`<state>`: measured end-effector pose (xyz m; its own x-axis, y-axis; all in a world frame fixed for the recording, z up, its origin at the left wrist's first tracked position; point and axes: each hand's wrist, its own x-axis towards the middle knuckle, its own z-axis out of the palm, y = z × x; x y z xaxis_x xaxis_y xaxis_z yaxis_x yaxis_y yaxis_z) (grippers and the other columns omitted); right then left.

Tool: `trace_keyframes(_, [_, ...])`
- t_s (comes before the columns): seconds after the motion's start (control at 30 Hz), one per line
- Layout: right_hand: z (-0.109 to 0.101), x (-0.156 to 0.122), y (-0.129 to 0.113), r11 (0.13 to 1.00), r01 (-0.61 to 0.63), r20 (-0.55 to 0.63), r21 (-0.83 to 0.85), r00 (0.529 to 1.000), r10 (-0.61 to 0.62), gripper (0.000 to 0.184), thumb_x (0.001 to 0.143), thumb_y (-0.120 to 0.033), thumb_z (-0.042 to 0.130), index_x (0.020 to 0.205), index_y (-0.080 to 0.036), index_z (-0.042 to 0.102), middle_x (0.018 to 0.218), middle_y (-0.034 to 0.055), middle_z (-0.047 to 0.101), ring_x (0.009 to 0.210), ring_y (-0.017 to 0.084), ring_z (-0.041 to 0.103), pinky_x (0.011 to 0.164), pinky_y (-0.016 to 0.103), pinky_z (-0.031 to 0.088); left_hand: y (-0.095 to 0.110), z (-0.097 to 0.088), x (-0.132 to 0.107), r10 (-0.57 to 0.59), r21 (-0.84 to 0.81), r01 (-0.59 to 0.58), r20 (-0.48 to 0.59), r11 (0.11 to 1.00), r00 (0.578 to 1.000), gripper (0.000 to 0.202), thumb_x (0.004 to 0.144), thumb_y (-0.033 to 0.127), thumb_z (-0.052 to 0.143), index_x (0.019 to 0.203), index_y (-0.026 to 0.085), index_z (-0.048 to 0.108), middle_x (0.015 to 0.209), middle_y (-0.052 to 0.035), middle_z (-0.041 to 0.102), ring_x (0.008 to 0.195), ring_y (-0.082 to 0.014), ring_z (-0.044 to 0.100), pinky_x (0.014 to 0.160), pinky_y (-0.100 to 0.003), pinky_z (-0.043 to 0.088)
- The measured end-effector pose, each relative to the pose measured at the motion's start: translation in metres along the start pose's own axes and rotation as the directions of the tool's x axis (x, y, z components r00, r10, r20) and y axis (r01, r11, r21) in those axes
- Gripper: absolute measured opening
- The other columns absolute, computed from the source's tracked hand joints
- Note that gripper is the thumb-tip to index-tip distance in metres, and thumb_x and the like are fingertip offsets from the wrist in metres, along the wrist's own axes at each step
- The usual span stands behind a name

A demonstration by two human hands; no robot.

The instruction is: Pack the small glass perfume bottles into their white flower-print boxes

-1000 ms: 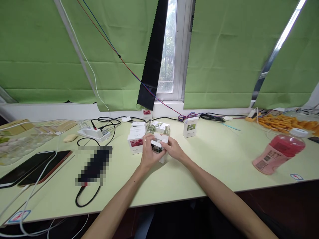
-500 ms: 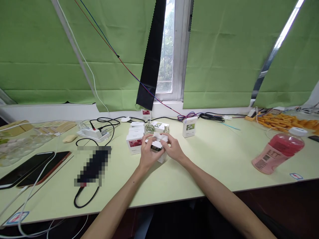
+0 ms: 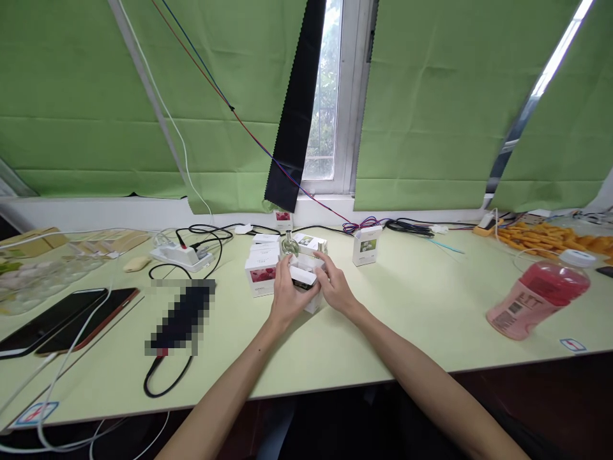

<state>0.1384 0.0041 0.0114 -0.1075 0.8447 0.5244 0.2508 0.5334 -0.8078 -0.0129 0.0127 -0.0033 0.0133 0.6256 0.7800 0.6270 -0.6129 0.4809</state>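
Work is gathered near the middle of the pale table (image 3: pixel 416 332), where a small white box (image 3: pixel 303 276) stands between the person's hands, its top seemingly open and a dark patch showing beneath a white panel. From where I stand, the left hand (image 3: pixel 286 297) is curved partly closed around the box's left and near sides, thumb drawn across the front, and has hold of it. The right hand (image 3: pixel 336 291) is loosely bent at the right side, fingertips touching the upper edge; whether it pinches a flap I cannot tell. Just behind stand a clear glass bottle (image 3: pixel 289 246) and another bottle (image 3: pixel 321 248), with white cartons (image 3: pixel 262 279) grouped beside the left hand. I'd judge the step in hand to be working at the box's opening. To my eye, the next move calls for a steady left hold and light right fingertips, keeping the thin card uncreased and the bottles unknocked.
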Motion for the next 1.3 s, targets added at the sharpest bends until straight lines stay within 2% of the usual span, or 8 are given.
trace_keyframes(0.17, [-0.0027,0.0001,-0.0005,1.000,0.000,0.022,0.001,1.000,0.000,0.049,0.098,-0.037,0.040,0.140,-0.016,0.052,0.075,0.0000,0.060,0.069,0.018,0.055,0.073,0.031,0.047,0.0012,0.0004,-0.0007,-0.022,-0.009,0.022,0.012,1.000,1.000,0.084,0.077,0.044,0.079,0.145,0.019,0.036,0.132,-0.0183,0.055,0.125,-0.0337,0.056,0.102,-0.051,0.049])
trace_keyframes(0.27, [-0.0034,0.0006,-0.0016,1.000,0.007,0.021,0.019,1.000,-0.008,0.040,0.096,-0.034,0.040,0.128,-0.018,0.059,0.079,0.0007,0.062,0.073,0.019,0.057,0.075,0.030,0.047,0.0015,0.0002,-0.0006,-0.027,-0.007,0.027,0.024,1.000,0.999,0.085,0.077,0.045,0.079,0.146,0.019,0.036,0.132,-0.0186,0.054,0.126,-0.0340,0.056,0.102,-0.051,0.049])
trace_keyframes(0.37, [-0.0042,0.0015,-0.0039,0.997,0.062,0.026,0.054,0.998,-0.063,0.032,0.095,-0.031,0.041,0.113,-0.019,0.065,0.096,0.0042,0.067,0.087,0.020,0.061,0.083,0.031,0.047,0.0017,0.0000,-0.0006,-0.023,-0.005,0.023,0.023,1.000,0.999,0.085,0.076,0.044,0.079,0.145,0.018,0.036,0.133,-0.0187,0.054,0.127,-0.0343,0.055,0.103,-0.051,0.049])
trace_keyframes(0.63, [-0.0058,0.0030,-0.0040,0.996,0.070,0.018,0.049,0.997,-0.071,0.028,0.095,-0.030,0.044,0.107,-0.019,0.067,0.109,0.0060,0.069,0.089,0.019,0.062,0.087,0.032,0.048,0.0032,-0.0013,0.0006,0.019,-0.039,-0.018,0.012,0.999,1.000,0.066,0.077,0.039,0.079,0.130,0.021,0.045,0.119,-0.0116,0.057,0.115,-0.0289,0.059,0.095,-0.045,0.052])
trace_keyframes(0.83, [-0.0045,0.0034,-0.0022,0.995,0.096,-0.004,0.035,0.995,-0.096,0.026,0.094,-0.029,0.043,0.106,-0.021,0.065,0.108,0.0053,0.068,0.094,0.020,0.062,0.089,0.032,0.047,0.0033,-0.0013,0.0012,0.044,-0.059,-0.043,0.014,0.997,0.999,0.051,0.078,0.036,0.079,0.117,0.022,0.049,0.114,-0.0095,0.056,0.110,-0.0262,0.060,0.092,-0.042,0.052])
trace_keyframes(0.93, [-0.0038,0.0035,-0.0016,0.994,0.096,-0.001,0.044,0.995,-0.096,0.024,0.094,-0.029,0.043,0.105,-0.021,0.063,0.109,0.0056,0.066,0.088,0.019,0.061,0.086,0.032,0.047,0.0035,-0.0011,0.0015,0.043,-0.066,-0.042,0.006,0.997,0.999,0.050,0.077,0.035,0.079,0.114,0.022,0.049,0.112,-0.0089,0.055,0.108,-0.0258,0.059,0.091,-0.041,0.052])
trace_keyframes(1.03, [-0.0032,0.0036,-0.0011,0.992,0.117,-0.009,0.040,0.993,-0.117,0.023,0.095,-0.029,0.042,0.103,-0.021,0.062,0.108,0.0062,0.063,0.092,0.019,0.060,0.086,0.032,0.047,0.0039,-0.0011,0.0017,0.043,-0.063,-0.043,0.003,0.997,0.999,0.050,0.077,0.037,0.079,0.113,0.022,0.049,0.111,-0.0089,0.055,0.108,-0.0260,0.059,0.090,-0.041,0.052])
trace_keyframes(1.3, [-0.0034,0.0034,-0.0030,0.989,0.149,-0.041,0.013,0.988,-0.149,0.022,0.098,-0.030,0.039,0.096,-0.021,0.059,0.101,0.0056,0.056,0.100,0.021,0.056,0.094,0.035,0.043,0.0053,-0.0015,0.0024,0.081,-0.040,-0.083,-0.035,0.996,0.996,0.048,0.078,0.039,0.078,0.109,0.021,0.047,0.108,-0.0086,0.055,0.106,-0.0257,0.058,0.088,-0.040,0.052])
